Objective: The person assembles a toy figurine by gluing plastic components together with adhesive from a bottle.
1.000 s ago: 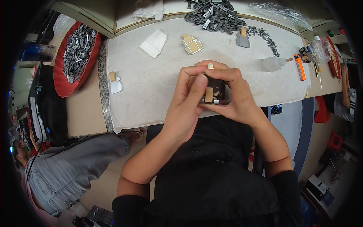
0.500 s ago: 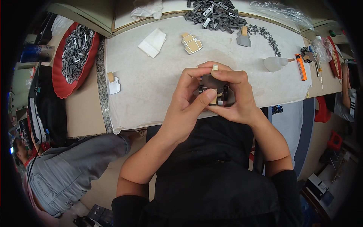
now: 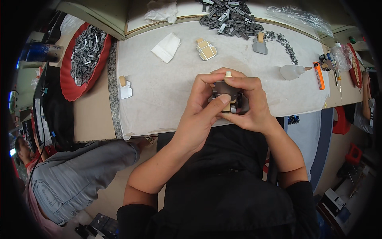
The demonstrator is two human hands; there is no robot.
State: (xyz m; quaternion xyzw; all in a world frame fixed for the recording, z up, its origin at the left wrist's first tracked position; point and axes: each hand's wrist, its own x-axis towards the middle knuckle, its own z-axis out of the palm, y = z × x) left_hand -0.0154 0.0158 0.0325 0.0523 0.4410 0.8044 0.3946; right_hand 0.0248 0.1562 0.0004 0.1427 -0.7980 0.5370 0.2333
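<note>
Both of my hands close around one small dark metal block with tan pieces set in it, held above the near edge of the white cloth. My left hand grips it from the left, thumb laid across its front. My right hand wraps it from the right and top, fingers curled over it. A small tan peg sticks up from the top between my fingertips. Most of the block is hidden by my fingers.
A heap of grey metal parts lies at the far side. A red tray of similar parts stands on the left. Small assemblies, folded white paper, a squeeze bottle and an orange cutter lie around. A seated person in jeans is at left.
The tan piece seen at the block's front a second ago is now mostly covered by my left thumb. My hands turned the block slightly and stayed in place.
</note>
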